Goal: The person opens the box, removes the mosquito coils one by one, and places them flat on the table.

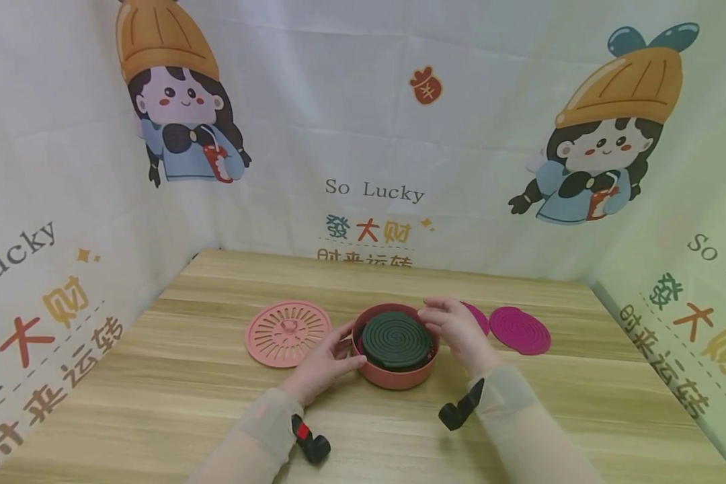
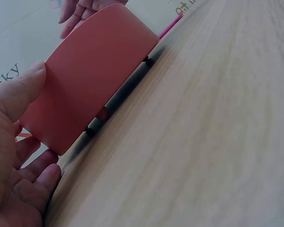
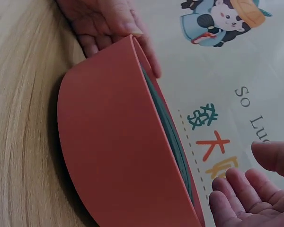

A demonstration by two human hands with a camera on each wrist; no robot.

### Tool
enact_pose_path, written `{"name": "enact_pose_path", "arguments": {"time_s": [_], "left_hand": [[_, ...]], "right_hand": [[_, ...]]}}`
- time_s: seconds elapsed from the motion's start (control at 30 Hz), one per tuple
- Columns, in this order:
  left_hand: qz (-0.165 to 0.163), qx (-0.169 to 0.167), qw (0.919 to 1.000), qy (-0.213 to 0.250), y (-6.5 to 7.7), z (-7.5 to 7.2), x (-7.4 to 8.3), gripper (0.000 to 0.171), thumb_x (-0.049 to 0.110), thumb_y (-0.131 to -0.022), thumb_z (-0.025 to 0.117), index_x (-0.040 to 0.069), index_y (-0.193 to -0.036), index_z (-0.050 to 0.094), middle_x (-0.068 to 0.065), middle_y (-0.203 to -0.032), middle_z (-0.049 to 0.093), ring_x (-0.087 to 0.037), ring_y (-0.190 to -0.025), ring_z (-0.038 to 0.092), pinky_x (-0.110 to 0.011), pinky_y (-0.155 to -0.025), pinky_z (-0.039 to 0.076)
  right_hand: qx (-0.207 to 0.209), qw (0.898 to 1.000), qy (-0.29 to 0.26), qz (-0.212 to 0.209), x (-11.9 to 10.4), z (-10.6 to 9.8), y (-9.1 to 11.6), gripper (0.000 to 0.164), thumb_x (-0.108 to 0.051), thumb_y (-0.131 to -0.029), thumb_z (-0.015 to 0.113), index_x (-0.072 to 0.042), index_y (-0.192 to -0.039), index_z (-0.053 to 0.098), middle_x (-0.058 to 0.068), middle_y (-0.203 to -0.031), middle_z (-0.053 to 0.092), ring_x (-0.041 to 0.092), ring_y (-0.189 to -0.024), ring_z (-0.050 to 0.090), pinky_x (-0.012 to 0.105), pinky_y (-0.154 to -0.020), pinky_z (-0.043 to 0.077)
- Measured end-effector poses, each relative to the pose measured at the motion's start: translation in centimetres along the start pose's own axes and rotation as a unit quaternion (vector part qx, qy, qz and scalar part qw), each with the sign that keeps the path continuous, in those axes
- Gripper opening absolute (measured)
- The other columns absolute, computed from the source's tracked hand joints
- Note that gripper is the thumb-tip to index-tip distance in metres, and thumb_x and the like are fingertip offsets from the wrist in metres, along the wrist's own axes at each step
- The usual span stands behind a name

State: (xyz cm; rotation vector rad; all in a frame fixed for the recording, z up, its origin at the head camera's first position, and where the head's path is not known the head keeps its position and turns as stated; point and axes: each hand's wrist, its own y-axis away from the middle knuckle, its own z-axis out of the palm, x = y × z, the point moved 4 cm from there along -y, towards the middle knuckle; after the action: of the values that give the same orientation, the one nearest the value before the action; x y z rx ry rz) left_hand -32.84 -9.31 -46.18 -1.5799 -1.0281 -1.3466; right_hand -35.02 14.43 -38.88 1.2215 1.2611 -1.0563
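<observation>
A round red mosquito coil box (image 1: 397,380) stands on the table, its open top facing up. Dark green mosquito coils (image 1: 397,339) lie inside, near the rim, with a bit of magenta showing beside them. My left hand (image 1: 325,366) holds the box's left side, thumb against the near wall and fingers round toward the far side; the left wrist view shows this thumb (image 2: 26,90) on the wall. At the right rim hovers my right hand (image 1: 454,326), fingers loosely bent. In the right wrist view the right hand (image 3: 255,194) appears apart from the box wall.
A pink slotted lid (image 1: 269,346) with a small knob lies left of the box. Magenta mosquito coils (image 1: 520,331) lie on the right, one partly behind the right hand. A printed cloth (image 1: 363,134) hangs around the wooden table (image 1: 187,349) at the back and sides.
</observation>
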Motion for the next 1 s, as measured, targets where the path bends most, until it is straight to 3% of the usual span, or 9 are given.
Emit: {"name": "enact_pose_path", "arguments": {"time_s": [0.37,1.0], "left_hand": [[-0.001,0.0,1.0,0.003,0.2,0.1,0.3,0.079,0.025,-0.084,0.077,0.019,-0.15,0.034,-0.008,-0.15,0.038,-0.026,-0.136,0.038,-0.036,-0.107,0.039],[-0.005,-0.001,1.0,-0.001,0.2,0.0,0.2,0.078,0.027,-0.084,0.077,0.02,-0.15,0.034,-0.006,-0.15,0.039,-0.024,-0.137,0.036,-0.038,-0.109,0.036]], "right_hand": [[0.0,0.993,0.12,-0.012,0.2,1.4,-0.9,0.047,-0.009,-0.093,0.061,0.005,-0.136,0.045,0.023,-0.132,0.053,0.035,-0.124,0.049,0.049,-0.107,0.037],[0.029,0.987,0.159,-0.02,0.9,2.0,-1.0,0.042,-0.004,-0.089,0.063,0.005,-0.129,0.052,0.022,-0.128,0.055,0.035,-0.123,0.049,0.049,-0.104,0.04]]}}
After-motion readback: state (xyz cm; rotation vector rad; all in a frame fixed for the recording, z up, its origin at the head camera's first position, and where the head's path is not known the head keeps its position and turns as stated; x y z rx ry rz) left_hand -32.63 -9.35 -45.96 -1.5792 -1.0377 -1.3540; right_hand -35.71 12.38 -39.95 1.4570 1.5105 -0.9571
